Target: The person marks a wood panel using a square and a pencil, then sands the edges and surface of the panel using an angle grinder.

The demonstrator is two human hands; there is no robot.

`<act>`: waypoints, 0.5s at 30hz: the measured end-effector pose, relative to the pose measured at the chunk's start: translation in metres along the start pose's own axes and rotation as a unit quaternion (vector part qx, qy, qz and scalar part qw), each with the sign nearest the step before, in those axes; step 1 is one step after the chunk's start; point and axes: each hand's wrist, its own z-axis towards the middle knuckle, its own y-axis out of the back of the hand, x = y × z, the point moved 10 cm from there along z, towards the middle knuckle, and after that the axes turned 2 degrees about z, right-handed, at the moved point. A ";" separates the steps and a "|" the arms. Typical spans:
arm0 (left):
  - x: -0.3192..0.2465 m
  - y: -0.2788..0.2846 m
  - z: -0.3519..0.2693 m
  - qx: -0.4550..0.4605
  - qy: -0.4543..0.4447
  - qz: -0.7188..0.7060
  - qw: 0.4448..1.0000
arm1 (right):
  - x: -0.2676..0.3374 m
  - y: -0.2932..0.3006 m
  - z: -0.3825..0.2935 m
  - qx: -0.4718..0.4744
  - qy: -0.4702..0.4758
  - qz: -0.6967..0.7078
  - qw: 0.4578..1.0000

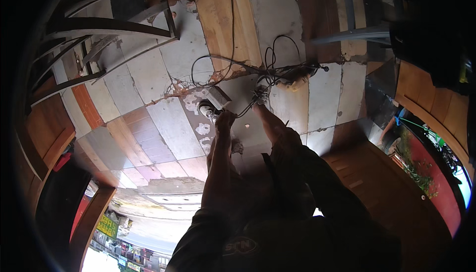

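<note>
My left hand (225,118) is low in front of me, its fingers closed around a loop of black cable (245,112). A grey rectangular block (218,98) lies just beyond it, next to my left shoe (206,110). My right hand (289,136) is in shadow by my right knee. A thin pointed thing (286,123) sticks up beside it; whether the hand holds it is unclear. Past my right shoe (261,95), a yellowish power tool (295,82) lies on the floor among tangled black cord (270,76). A dark plug (325,69) sits at the cord's right.
The floor is a patchwork of worn tiles (174,123) with a broken, cracked seam (178,89). A dark metal frame (111,26) stands at the upper left, and grey metal bars (349,35) at the upper right. A wooden panel (375,182) is at my right.
</note>
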 end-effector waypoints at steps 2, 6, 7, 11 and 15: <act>0.008 -0.006 -0.023 0.022 0.015 0.027 0.999 | 0.033 0.003 -0.008 -0.031 0.074 -0.148 0.986; -0.029 -0.086 -0.061 0.067 0.022 0.179 0.981 | 0.041 0.004 -0.027 -0.137 0.110 -0.116 0.978; -0.035 -0.105 -0.067 0.051 0.025 0.173 0.983 | 0.042 0.003 -0.025 -0.164 0.114 -0.099 0.975; -0.030 -0.138 -0.064 -0.031 0.017 0.119 0.992 | 0.051 -0.011 -0.030 -0.168 0.057 0.014 0.984; -0.014 -0.127 -0.051 -0.023 -0.064 0.012 0.998 | 0.031 -0.018 -0.038 -0.167 0.087 0.118 0.975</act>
